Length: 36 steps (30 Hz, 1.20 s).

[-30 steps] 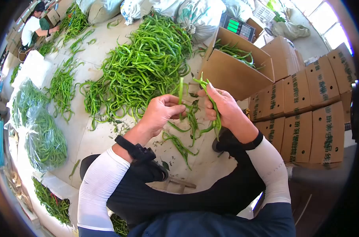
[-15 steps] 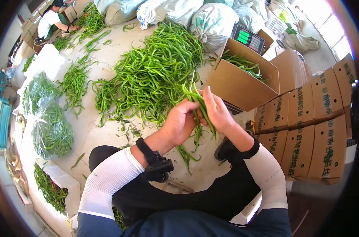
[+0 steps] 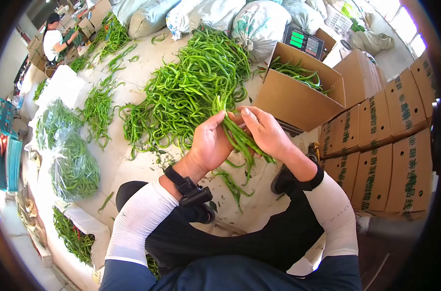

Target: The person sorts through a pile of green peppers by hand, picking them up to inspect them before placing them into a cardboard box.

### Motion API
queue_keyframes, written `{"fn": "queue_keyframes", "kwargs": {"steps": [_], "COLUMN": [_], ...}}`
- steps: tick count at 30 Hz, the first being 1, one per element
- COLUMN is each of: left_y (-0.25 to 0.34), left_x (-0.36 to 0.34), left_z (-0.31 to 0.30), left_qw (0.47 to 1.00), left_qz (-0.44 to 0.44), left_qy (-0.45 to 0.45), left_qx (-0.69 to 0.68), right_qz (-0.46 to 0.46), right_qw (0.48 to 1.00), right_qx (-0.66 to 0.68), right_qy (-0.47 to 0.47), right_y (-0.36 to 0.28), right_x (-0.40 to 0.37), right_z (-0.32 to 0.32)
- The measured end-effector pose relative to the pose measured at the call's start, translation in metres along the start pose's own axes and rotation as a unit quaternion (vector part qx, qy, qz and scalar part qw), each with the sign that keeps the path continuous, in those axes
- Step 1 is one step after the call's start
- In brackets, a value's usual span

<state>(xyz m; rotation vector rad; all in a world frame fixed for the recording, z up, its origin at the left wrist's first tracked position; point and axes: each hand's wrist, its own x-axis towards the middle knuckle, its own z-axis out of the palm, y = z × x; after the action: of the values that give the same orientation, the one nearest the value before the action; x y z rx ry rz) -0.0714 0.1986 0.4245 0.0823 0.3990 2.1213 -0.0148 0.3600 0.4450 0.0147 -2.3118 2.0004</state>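
Observation:
A small bunch of long green chili peppers (image 3: 240,136) is held between my two hands, stem ends up and tips hanging down to the right. My left hand (image 3: 209,141) has its thumb and fingers closed round the bunch near the stems. From the other side, my right hand (image 3: 265,131) grips the same peppers, thumb on top. Just beyond my hands lies a large heap of green chili peppers (image 3: 191,82) on the floor. A few loose peppers (image 3: 232,186) rest on the floor below my hands.
An open cardboard box (image 3: 298,104) with peppers stands right of the heap, before a digital scale (image 3: 304,42). Stacked printed cartons (image 3: 375,145) line the right. Full sacks (image 3: 261,26) sit behind; a clear bag of peppers (image 3: 74,169) lies left. Another person (image 3: 54,41) sits far left.
The peppers in my hands now form a fuller bunch, and my right hand has closed round them. The person at far left has sat up and raised a hand.

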Motion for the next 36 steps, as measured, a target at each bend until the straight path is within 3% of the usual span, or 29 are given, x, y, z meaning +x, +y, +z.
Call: {"fn": "queue_keyframes", "kwargs": {"steps": [2, 3, 5, 6, 7, 9, 14, 17, 18, 21, 23, 31, 35, 36], "left_y": [0.003, 0.007, 0.016, 0.016, 0.015, 0.005, -0.025, -0.028, -0.03, -0.02, -0.015, -0.001, 0.005, 0.006], "left_x": [0.001, 0.001, 0.0, 0.001, 0.002, 0.005, 0.004, 0.005, 0.003, 0.003, -0.001, -0.01, -0.017, -0.018], "left_z": [0.0, 0.0, -0.002, -0.003, -0.004, -0.007, 0.006, 0.008, 0.018, 0.009, 0.006, -0.031, -0.047, -0.046], "left_qw": [0.999, 0.999, 1.0, 1.0, 0.997, 0.98, 0.976, 0.976, 0.979, 0.984, 0.985, 0.983, 0.983, 0.977], "left_qz": [0.007, 0.006, 0.023, 0.016, 0.002, -0.031, -0.064, -0.079, -0.081, -0.075, -0.071, -0.082, -0.072, -0.064], "left_qy": [0.013, 0.014, 0.014, 0.015, 0.04, 0.084, 0.028, 0.033, 0.071, 0.04, 0.045, 0.065, 0.099, 0.128], "left_qx": [-0.033, -0.031, 0.008, 0.006, 0.064, 0.176, 0.205, 0.202, 0.173, 0.16, 0.15, 0.15, 0.138, 0.157], "right_qz": [0.1, 0.099, 0.189, 0.2, 0.206, 0.207, 0.162, 0.154, 0.14, 0.126, 0.089, 0.189, 0.236, 0.287], "right_qw": [0.985, 0.985, 0.975, 0.96, 0.958, 0.875, 0.832, 0.816, 0.829, 0.841, 0.883, 0.908, 0.94, 0.94], "right_qx": [-0.139, -0.137, -0.033, 0.141, 0.142, 0.396, 0.466, 0.472, 0.463, 0.445, 0.368, 0.272, 0.134, 0.081], "right_qy": [0.025, 0.026, 0.109, 0.132, 0.139, 0.188, 0.253, 0.296, 0.281, 0.279, 0.277, 0.258, 0.209, 0.164], "right_y": [-0.023, -0.021, -0.011, -0.008, -0.008, -0.017, -0.016, -0.012, -0.005, -0.01, 0.0, 0.046, 0.1, 0.121], "right_x": [-0.01, -0.008, 0.0, 0.002, 0.006, 0.011, 0.022, 0.028, 0.029, 0.032, 0.03, -0.002, -0.031, -0.044], "right_z": [-0.007, -0.011, -0.023, -0.029, -0.034, -0.039, -0.029, -0.025, -0.027, -0.034, -0.055, -0.101, -0.101, -0.098]}}
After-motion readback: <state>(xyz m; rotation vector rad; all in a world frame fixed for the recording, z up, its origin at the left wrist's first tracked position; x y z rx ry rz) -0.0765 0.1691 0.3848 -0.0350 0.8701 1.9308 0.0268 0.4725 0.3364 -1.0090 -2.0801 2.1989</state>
